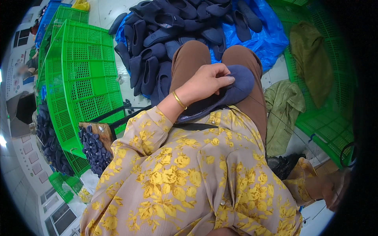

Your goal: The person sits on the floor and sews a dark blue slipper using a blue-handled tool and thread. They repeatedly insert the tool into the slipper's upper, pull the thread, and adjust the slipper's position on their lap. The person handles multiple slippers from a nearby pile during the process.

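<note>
Across my lap lies a navy slipper (pixel 242 80), its rounded toe pointing right. My left hand (pixel 208 80), with a gold bangle at the wrist, is closed on the slipper's upper edge, thumb and fingers pinching the cloth. Part of the slipper is hidden under that hand and wrist. Far out to the right, near the dark rim of the picture, is my right hand (pixel 334 190). It is dim and smeared, and its fingers cannot be made out; whether it holds anything does not show. Beyond my knees a heap of navy slippers (pixel 167 37) lies on a blue plastic sheet (pixel 269 39).
Tall green plastic crates (pixel 88 70) stand at my left, beside a wooden piece (pixel 103 133) and a mass of small dark pieces (pixel 92 147). More green crate walls (pixel 327 131) rise on the right. A dark olive cloth (pixel 311 59) and a pale green cloth (pixel 281 114) lie there.
</note>
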`<action>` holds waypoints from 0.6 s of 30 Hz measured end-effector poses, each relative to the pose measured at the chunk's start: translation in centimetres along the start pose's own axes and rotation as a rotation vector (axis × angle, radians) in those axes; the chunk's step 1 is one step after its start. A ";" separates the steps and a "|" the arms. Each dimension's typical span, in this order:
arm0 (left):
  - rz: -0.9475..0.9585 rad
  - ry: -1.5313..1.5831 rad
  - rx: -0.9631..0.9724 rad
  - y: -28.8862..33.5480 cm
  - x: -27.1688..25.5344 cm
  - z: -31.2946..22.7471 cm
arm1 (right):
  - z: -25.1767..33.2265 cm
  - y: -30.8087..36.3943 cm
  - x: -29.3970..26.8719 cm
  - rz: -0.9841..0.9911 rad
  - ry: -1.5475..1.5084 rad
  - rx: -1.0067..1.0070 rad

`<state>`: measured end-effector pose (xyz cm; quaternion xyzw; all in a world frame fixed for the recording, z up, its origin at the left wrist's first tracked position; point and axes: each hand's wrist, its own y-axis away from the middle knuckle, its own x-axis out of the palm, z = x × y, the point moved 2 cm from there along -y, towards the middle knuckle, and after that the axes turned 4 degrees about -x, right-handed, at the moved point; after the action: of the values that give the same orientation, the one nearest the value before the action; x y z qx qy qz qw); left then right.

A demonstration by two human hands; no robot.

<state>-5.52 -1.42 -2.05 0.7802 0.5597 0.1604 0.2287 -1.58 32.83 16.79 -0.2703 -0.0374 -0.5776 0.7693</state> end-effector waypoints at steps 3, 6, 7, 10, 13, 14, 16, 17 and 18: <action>0.004 0.057 -0.032 0.2 -0.4 0.5 | -5.6 1.3 -0.6 -0.319 0.371 0.329; -0.008 0.100 -0.062 0.2 -0.5 0.7 | -11.5 2.0 1.2 -0.268 0.575 0.606; -0.002 0.118 -0.069 0.0 -0.6 0.9 | -13.2 2.1 2.3 -0.205 0.601 0.642; 0.013 0.132 -0.088 -0.1 -0.6 0.8 | -18.6 2.4 5.4 0.032 0.594 0.514; 0.025 0.183 -0.084 -0.3 -0.6 1.3 | -21.8 3.6 6.6 0.115 0.701 0.463; 0.017 0.175 -0.089 -0.3 -0.6 1.2 | -22.2 3.7 6.8 0.117 0.730 0.505; 0.003 0.162 -0.100 -0.2 -0.5 1.1 | -22.6 3.8 6.8 0.118 0.752 0.508; 0.005 0.163 -0.100 -0.2 -0.6 1.2 | -22.7 3.8 6.8 0.108 0.750 0.524; 0.004 0.165 -0.100 -0.2 -0.6 1.2 | -22.7 3.7 6.8 0.100 0.746 0.539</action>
<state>-5.30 -2.12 -3.17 0.7530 0.5665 0.2523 0.2199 -1.74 17.22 -1.36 0.1641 0.1063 -0.5672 0.8000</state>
